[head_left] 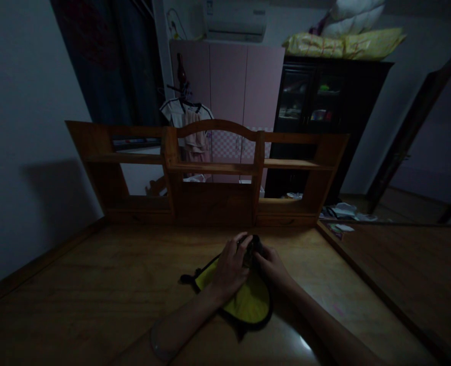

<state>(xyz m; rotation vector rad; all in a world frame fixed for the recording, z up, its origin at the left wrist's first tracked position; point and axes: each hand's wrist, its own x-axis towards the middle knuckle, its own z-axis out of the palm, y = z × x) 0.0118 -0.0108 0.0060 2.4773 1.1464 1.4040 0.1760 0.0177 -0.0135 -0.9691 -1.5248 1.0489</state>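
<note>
A yellow cloth piece with black trim (248,302) lies on the wooden desk (96,284) in front of me. My left hand (231,267) rests on its upper part, fingers curled over a small dark object (253,248) at the cloth's far end. My right hand (273,264) meets it from the right, fingers pinched on the same dark object. What the dark object is I cannot make out in the dim light.
A wooden shelf unit (210,173) with open compartments stands at the desk's back edge. Behind it are a pink wardrobe (229,86), hanging clothes (189,127) and a dark cabinet (313,112). A second wooden surface (412,274) lies to the right.
</note>
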